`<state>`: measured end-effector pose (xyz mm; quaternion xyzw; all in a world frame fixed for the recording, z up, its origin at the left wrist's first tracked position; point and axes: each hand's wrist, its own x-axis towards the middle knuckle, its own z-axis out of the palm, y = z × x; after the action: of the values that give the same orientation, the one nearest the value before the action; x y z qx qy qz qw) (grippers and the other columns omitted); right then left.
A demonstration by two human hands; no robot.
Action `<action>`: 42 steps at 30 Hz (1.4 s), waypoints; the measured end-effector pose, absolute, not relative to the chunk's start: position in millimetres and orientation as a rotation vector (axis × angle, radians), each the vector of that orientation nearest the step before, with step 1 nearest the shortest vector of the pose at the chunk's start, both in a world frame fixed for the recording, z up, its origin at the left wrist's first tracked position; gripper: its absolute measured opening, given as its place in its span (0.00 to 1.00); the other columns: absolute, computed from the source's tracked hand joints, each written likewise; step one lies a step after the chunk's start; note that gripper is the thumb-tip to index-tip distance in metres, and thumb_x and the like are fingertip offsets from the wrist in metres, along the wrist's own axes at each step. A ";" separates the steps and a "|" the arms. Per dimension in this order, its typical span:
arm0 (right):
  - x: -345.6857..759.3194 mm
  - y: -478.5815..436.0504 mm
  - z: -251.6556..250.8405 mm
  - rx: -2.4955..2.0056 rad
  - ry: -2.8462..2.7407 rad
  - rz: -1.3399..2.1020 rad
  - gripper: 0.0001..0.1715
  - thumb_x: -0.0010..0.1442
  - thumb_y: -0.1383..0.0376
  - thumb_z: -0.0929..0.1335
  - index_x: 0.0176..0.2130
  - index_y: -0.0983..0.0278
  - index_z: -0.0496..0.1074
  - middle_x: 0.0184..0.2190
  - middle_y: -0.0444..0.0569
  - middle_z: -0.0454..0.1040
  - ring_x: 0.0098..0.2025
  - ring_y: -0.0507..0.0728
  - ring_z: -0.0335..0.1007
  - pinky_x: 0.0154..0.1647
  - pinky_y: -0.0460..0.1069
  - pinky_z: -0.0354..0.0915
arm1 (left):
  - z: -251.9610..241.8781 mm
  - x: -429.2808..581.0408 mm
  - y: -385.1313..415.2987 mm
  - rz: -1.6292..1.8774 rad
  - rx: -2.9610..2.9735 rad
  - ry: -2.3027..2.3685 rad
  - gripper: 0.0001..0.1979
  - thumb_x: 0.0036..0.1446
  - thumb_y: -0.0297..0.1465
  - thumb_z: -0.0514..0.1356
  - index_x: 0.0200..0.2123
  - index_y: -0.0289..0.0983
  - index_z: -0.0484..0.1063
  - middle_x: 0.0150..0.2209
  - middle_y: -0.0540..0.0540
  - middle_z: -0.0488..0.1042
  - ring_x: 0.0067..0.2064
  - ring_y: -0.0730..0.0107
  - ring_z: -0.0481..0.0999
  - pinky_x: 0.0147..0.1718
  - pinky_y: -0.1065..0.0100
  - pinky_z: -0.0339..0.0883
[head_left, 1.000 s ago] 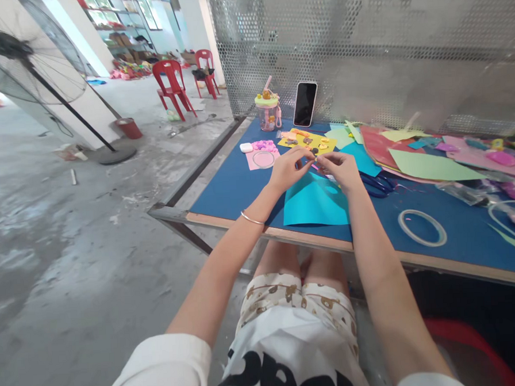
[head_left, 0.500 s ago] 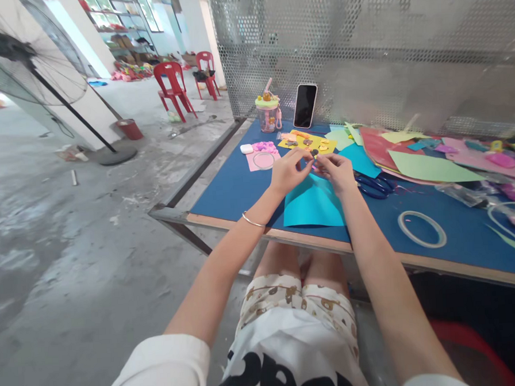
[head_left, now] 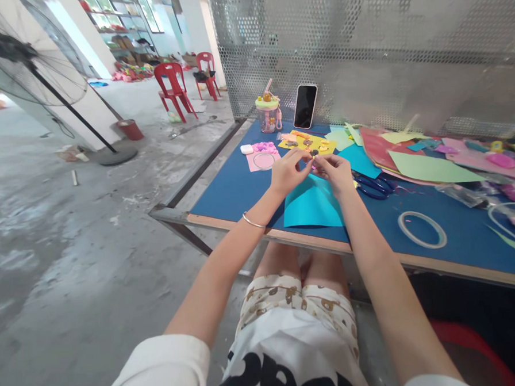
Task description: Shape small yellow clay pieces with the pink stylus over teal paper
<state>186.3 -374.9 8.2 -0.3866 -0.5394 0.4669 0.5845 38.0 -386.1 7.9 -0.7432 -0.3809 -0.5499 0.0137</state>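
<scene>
Over a sheet of teal paper (head_left: 312,204) on the blue table (head_left: 235,185), my left hand (head_left: 287,171) and my right hand (head_left: 336,171) meet fingertip to fingertip. Both are pinched closed on a tiny dark piece (head_left: 313,154) held between them; I cannot make out what it is. A thin bangle sits on my left wrist. Just beyond the hands lies a yellow sheet (head_left: 309,142) with small stickers on it.
Blue scissors (head_left: 371,186) lie right of my hands. A tape ring (head_left: 422,228) sits near the front edge, another on pink paper (head_left: 263,158). A phone (head_left: 305,105) and decorated cup (head_left: 267,112) stand by the perforated metal wall. Coloured sheets pile at the right. A fan and red chairs stand left.
Both hands have lifted slightly and drawn a little away from me over the teal paper, staying pinched together. Nothing else has moved.
</scene>
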 end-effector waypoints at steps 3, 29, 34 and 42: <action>186.3 -376.0 9.1 -0.906 -1.254 1.092 0.21 0.40 0.49 0.75 0.28 0.63 0.76 0.23 0.43 0.76 0.24 0.50 0.71 0.29 0.47 0.72 | 7.2 38.1 -385.2 -1.694 -2.293 -1.163 0.09 0.59 0.35 0.56 0.34 0.36 0.71 0.35 0.48 0.74 0.25 0.79 0.66 0.26 0.73 0.59; 188.8 -374.8 10.1 -0.896 -1.303 1.092 0.19 0.40 0.52 0.75 0.29 0.62 0.76 0.25 0.44 0.76 0.24 0.51 0.71 0.30 0.48 0.72 | 8.6 37.4 -385.1 -1.680 -2.337 -1.199 0.05 0.57 0.32 0.58 0.34 0.36 0.70 0.34 0.49 0.73 0.24 0.79 0.65 0.27 0.74 0.60; 189.7 -374.4 10.0 -0.906 -1.306 1.117 0.20 0.40 0.51 0.75 0.29 0.62 0.76 0.26 0.44 0.76 0.24 0.50 0.71 0.30 0.48 0.72 | 8.5 37.1 -384.3 -1.690 -2.359 -1.180 0.05 0.57 0.33 0.58 0.34 0.36 0.70 0.35 0.50 0.73 0.24 0.80 0.64 0.26 0.75 0.60; 191.4 -372.9 8.8 -0.914 -1.339 1.126 0.21 0.40 0.49 0.75 0.29 0.62 0.77 0.25 0.45 0.77 0.24 0.50 0.71 0.31 0.48 0.72 | 8.6 37.1 -383.8 -1.686 -2.369 -1.169 0.05 0.57 0.32 0.58 0.35 0.37 0.71 0.34 0.50 0.73 0.24 0.80 0.64 0.26 0.75 0.60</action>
<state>191.4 -372.9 8.8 -0.3864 -0.5661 0.4760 0.5511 37.1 -383.8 8.6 -0.7559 -0.3729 -0.5380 0.0041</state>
